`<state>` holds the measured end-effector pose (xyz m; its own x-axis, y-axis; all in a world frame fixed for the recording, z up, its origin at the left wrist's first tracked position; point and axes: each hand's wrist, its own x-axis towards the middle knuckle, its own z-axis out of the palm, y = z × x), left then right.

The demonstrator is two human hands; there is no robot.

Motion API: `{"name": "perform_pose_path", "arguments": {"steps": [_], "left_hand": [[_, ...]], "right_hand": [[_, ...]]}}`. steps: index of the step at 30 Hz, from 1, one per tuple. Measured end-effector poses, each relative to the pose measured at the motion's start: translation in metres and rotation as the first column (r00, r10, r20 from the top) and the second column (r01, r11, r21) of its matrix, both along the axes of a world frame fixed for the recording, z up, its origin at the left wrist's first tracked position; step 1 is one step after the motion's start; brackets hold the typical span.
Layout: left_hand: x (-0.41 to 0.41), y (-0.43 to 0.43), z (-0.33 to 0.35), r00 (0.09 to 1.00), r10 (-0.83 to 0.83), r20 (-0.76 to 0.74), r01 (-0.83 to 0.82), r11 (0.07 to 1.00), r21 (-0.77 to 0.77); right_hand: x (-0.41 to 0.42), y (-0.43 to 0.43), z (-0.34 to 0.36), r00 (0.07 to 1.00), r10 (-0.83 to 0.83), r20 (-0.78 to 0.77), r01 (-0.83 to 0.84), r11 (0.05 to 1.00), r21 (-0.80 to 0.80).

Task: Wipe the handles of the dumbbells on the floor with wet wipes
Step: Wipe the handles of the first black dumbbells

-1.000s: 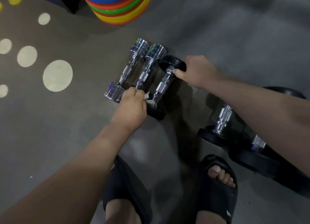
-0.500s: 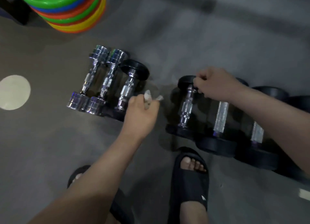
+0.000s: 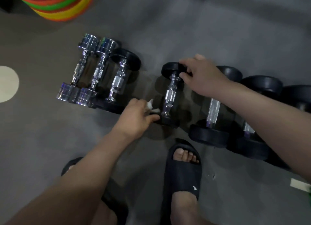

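Observation:
A small black-ended dumbbell (image 3: 170,95) with a chrome handle lies on the grey floor in the middle of the view. My right hand (image 3: 202,76) grips its far black end. My left hand (image 3: 136,117) holds a crumpled white wet wipe (image 3: 152,107) beside the near end of that handle, fingertips touching the near black end. To the left lie two chrome dumbbells (image 3: 80,70) and another black-ended dumbbell (image 3: 117,83), side by side.
Larger black dumbbells (image 3: 213,117) line up to the right, partly under my right forearm. Stacked coloured discs (image 3: 55,4) sit at the top left. My feet in black slides (image 3: 183,172) stand just below the dumbbells. A pale object (image 3: 299,184) lies at the right edge.
Both hands left the black-ended dumbbell in the left group and shifted right. My right hand took the far end of the middle dumbbell; my left hand brought the wipe to its near end.

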<state>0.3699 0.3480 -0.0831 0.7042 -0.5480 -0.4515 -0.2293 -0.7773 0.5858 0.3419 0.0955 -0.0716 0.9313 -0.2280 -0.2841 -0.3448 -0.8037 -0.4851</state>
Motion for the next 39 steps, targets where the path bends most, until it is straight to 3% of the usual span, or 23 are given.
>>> {"name": "perform_pose_path", "arguments": {"steps": [5, 10, 12, 16, 20, 25, 33, 39], "left_hand": [[0.025, 0.014, 0.010, 0.982, 0.185, 0.031, -0.187, 0.981, 0.044], [0.042, 0.008, 0.016, 0.830, 0.419, -0.369, -0.474, 0.878, -0.069], [0.042, 0.007, 0.016, 0.795, 0.471, -0.383, -0.537, 0.840, -0.080], [0.043, 0.003, 0.005, 0.876, 0.410, -0.255, -0.438, 0.897, -0.061], [0.044, -0.008, -0.003, 0.881, 0.393, -0.263, -0.433, 0.894, -0.113], [0.040, -0.036, -0.003, 0.929, 0.344, -0.136, -0.364, 0.915, -0.173], [0.026, -0.052, 0.002, 0.997, -0.036, 0.064, 0.037, 0.999, -0.008], [0.016, -0.039, -0.010, 0.991, 0.002, 0.137, 0.004, 0.999, -0.043]], "right_hand": [[0.024, 0.006, -0.012, 0.998, 0.068, 0.019, -0.067, 0.997, -0.025], [0.038, 0.017, -0.017, 0.989, 0.140, 0.050, -0.136, 0.988, -0.071], [0.037, 0.018, -0.019, 0.983, 0.168, 0.069, -0.159, 0.981, -0.112], [0.024, 0.014, -0.023, 0.986, 0.112, 0.126, -0.104, 0.992, -0.068], [0.008, 0.009, -0.028, 0.989, 0.030, 0.147, -0.025, 0.999, -0.036], [0.001, 0.008, -0.032, 0.987, -0.028, 0.157, 0.030, 0.999, -0.013], [-0.002, 0.005, -0.033, 0.987, -0.036, 0.155, 0.032, 0.999, 0.028], [-0.008, 0.011, -0.033, 0.983, -0.057, 0.176, 0.055, 0.998, 0.020]]}}
